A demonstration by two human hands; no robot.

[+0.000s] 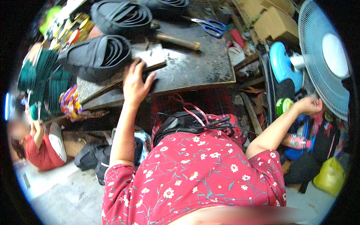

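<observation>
Black, matte nested stack, rubber- or foam-like layers fitted one inside another, sits on the table just left of the left hand's fingertips. Left fingers are spread, thumb well out, nothing visibly gripped; can't tell if the tips touch the stack's near right end. Handling, my guess: light to moderate weight, soft and bendy walls, not fragile, low slip, but inner layers could slide out if only the outer one is pinched. Best hold: thumb and fingers across the outer walls at mid-length, or a palm under it. Dark narrow strip runs slantwise at the left fingers, between them and the table's near edge; could snag a low grab. White sheet lies just beyond the fingertips, to their right. Second black stack sits close behind the first, farther off from the fingers, so clearance on that side is tight. Wooden rod lies right of and beyond the fingertips, blue-handled scissors farther out. Right hand is well apart, fingers curled, just beside the fan's guard; can't tell if it holds anything. Multicoloured cloth lies left of the left fingers, nearer the body.
</observation>
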